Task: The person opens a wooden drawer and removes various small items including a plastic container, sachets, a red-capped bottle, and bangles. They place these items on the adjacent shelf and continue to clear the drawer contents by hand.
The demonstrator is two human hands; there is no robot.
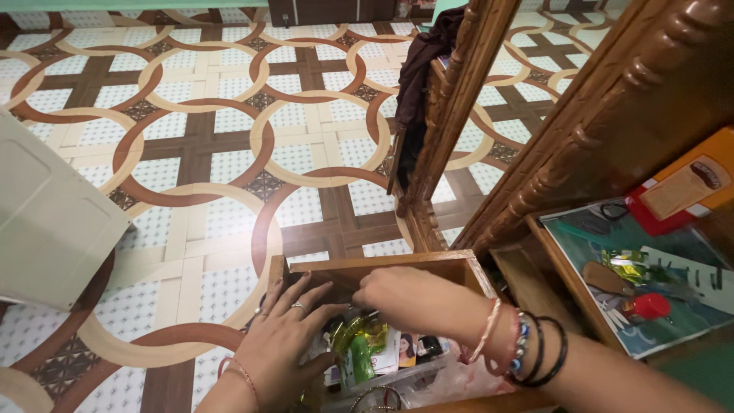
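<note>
An open wooden drawer (459,269) is being sorted through. The left hand (287,336), fingers spread, rests on the packets (359,348) at its left edge; the right hand (397,294), fingers curled, pinches something unclear near the back wall. A firmer grip seems needed before lifting.

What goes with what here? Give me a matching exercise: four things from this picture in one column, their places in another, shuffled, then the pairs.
Things:
1. left hand
2. right hand
3. dark cloth
4. small red object

Places:
A. draped over the carved wooden frame
B. on the shelf surface at the right
C. at the near left side of the open wooden drawer
D. reaching in toward the back of the drawer

Pairs: 1-C, 2-D, 3-A, 4-B
</note>
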